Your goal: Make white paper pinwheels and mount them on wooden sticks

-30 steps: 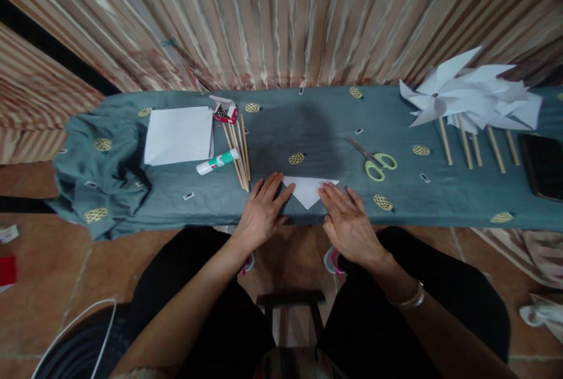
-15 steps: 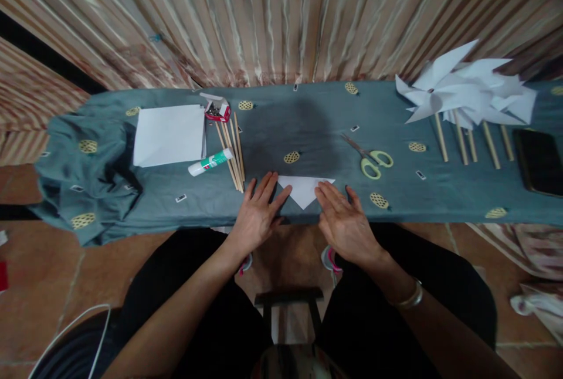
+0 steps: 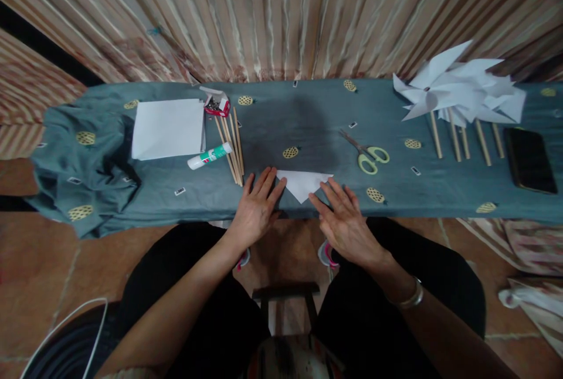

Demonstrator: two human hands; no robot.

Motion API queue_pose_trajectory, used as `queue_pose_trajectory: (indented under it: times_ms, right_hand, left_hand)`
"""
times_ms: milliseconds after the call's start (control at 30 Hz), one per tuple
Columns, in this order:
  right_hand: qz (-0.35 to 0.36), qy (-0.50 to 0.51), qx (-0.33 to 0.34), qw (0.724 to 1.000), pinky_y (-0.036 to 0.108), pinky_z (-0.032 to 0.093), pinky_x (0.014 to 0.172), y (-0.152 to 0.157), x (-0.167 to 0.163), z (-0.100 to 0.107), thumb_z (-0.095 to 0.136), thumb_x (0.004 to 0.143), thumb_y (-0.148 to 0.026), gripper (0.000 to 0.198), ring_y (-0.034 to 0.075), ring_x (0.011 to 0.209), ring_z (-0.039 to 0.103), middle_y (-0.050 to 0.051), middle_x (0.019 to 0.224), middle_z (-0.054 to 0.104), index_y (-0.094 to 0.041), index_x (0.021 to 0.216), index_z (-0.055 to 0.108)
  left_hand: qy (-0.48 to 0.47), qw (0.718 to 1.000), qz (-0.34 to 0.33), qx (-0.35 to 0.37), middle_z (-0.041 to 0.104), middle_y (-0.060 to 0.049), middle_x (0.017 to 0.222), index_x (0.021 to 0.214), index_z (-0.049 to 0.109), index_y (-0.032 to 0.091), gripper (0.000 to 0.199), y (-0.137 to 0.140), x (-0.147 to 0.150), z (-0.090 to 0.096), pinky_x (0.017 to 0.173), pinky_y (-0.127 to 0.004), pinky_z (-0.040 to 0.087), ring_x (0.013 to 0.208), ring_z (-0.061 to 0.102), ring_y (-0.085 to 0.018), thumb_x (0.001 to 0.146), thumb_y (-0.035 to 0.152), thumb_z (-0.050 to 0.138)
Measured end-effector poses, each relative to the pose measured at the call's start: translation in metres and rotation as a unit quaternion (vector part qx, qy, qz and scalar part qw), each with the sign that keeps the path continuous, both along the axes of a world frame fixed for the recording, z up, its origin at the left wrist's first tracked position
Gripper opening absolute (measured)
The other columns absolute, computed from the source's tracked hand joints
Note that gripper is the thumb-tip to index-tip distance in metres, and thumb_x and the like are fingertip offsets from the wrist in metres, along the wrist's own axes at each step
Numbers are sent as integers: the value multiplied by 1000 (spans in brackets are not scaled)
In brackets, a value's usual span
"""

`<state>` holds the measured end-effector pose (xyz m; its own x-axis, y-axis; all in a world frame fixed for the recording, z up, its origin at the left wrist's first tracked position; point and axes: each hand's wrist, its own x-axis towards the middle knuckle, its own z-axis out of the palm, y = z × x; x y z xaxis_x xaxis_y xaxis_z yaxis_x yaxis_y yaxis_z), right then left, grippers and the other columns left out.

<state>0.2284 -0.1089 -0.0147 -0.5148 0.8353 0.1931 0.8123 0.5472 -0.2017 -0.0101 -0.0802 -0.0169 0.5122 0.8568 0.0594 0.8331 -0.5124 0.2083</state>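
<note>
A white sheet of paper folded into a triangle [image 3: 302, 184] lies at the front edge of the cloth-covered table, its tip toward me. My left hand [image 3: 257, 200] rests flat at its left corner, fingers stretched out and touching the paper. At the right side, my right hand [image 3: 345, 215] lies with its fingers spread, the fingertips by the paper's right edges. Neither hand grips anything. Green-handled scissors [image 3: 368, 153] lie beyond my right hand. Several thin wooden sticks [image 3: 233, 150] and a glue stick [image 3: 210, 156] lie beyond my left hand.
A stack of white paper [image 3: 168, 128] lies at the left, with an open red box of small metal pins [image 3: 217, 103] beside it. Several white paper pinwheels [image 3: 461, 88] on sticks lie at the right, near a black phone [image 3: 529, 160]. A striped curtain [image 3: 272, 21] hangs behind.
My right hand's fingers have spread apart and its index finger has come down near the paper's tip. My left hand stays at the left corner. The view has shifted slightly.
</note>
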Motion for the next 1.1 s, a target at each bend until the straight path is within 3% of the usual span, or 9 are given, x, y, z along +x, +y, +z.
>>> queue_pose_trajectory:
  times_ms: [300,467,633,733,867,1033,1100]
  right_hand:
    - [32,71,-63,995,53,28,116,12,3,5,41,99,-25,36,26,142,38,15,148,48,-17,128,61]
    - [-38,114,-63,991,52,36,112,32,4,-3,42,98,-35,47,30,139,42,21,147,47,-11,138,51]
    - [-67,88,-93,989,53,38,110,50,-2,-2,60,88,-47,66,35,136,44,19,148,46,-12,142,45]
    - [-64,92,-99,989,52,39,109,54,-6,1,67,83,-44,63,34,133,47,17,145,50,-15,136,53]
    - [-73,135,-97,983,52,42,106,56,-8,1,69,81,-34,47,33,128,52,15,139,56,-17,124,61]
    - [-92,222,-98,966,51,44,102,62,-8,1,62,83,-22,11,29,118,60,11,126,65,-20,93,68]
    - [-93,258,-91,957,50,45,101,65,-7,5,60,85,-23,8,28,117,61,10,124,67,-22,85,68]
  left_hand:
    - [-2,1000,7,-20,32,-23,156,145,40,18,74,1,2,4,115,-58,24,146,27,-36,78,19,70]
    - [-28,999,10,-31,26,-19,159,144,42,28,72,0,4,5,115,-61,19,147,23,-38,78,13,67]
    - [-155,985,44,-61,14,-21,162,155,13,23,92,-1,1,0,116,-61,17,150,15,-35,79,19,65]
    - [-247,963,66,-83,17,-20,161,155,6,23,97,-1,1,-4,117,-60,16,150,16,-33,78,22,65]
    - [-364,920,97,-104,25,-18,160,154,16,21,86,0,5,-9,119,-53,20,148,24,-30,81,21,62]
    - [-496,843,160,-131,35,-20,155,150,28,16,81,7,16,-6,117,-47,28,138,43,-28,79,24,65]
    - [-553,799,186,-143,40,-19,152,148,34,16,78,13,20,-1,115,-44,32,134,48,-26,78,28,67]
